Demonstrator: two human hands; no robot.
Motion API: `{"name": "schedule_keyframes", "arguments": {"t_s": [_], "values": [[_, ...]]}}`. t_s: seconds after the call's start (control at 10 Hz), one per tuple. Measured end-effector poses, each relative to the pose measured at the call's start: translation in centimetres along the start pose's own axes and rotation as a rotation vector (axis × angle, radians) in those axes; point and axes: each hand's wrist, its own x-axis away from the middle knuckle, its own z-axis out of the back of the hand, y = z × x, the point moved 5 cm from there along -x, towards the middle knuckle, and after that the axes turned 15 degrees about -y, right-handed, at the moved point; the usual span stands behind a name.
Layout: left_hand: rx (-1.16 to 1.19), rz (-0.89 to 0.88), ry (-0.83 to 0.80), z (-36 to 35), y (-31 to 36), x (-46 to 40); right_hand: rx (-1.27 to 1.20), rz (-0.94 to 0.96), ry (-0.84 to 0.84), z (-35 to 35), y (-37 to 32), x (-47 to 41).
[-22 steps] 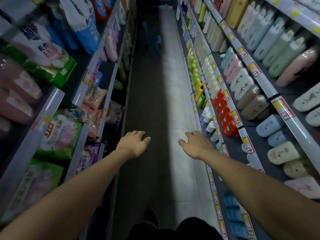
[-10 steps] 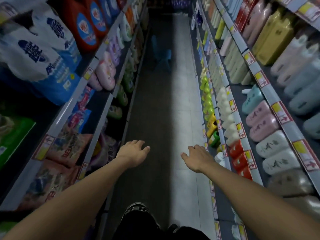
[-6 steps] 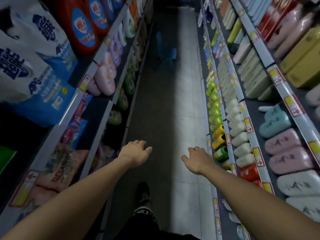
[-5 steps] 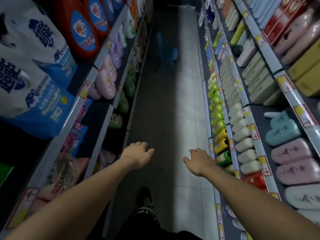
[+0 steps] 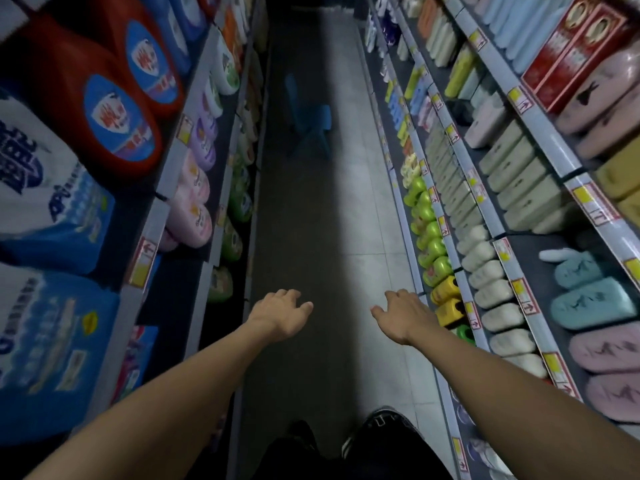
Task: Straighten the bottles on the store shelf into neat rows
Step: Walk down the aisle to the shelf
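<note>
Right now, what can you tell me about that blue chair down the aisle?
The blue chair is small and looks like moulded plastic, with a tall backrest, a flat seat and splayed legs. It stands upright on the grey tiled floor, partly in shadow, far ahead between the shelves. Nothing rests on it or touches it; both hands are well short of it.

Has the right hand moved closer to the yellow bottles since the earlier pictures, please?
Yes. The right hand now hangs beside the yellow bottles on the right shelf; earlier they lay well ahead of it down the aisle.
</note>
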Motion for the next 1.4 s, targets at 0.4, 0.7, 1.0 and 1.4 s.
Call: {"name": "schedule_keyframes", "arguments": {"t_s": [0.4, 0.7, 1.0, 1.4], "values": [[-0.044, 0.050, 0.007, 11.1, 6.4, -10.6, -0.038, 0.050, 0.009, 11.3, 2.7, -11.7], [-0.009, 0.089, 0.043, 20.4, 14.5, -18.2, -0.021, 0.104, -0.005, 23.9, 6.7, -21.1], [0.013, 0.095, 0.070, 28.0, 18.9, -24.6, 0.002, 0.119, -0.014, 32.8, 8.6, -28.5], [0.020, 0.051, 0.071, 42.3, 18.6, -35.9, 0.026, 0.091, -0.033, 43.9, 4.5, -40.4]]}}
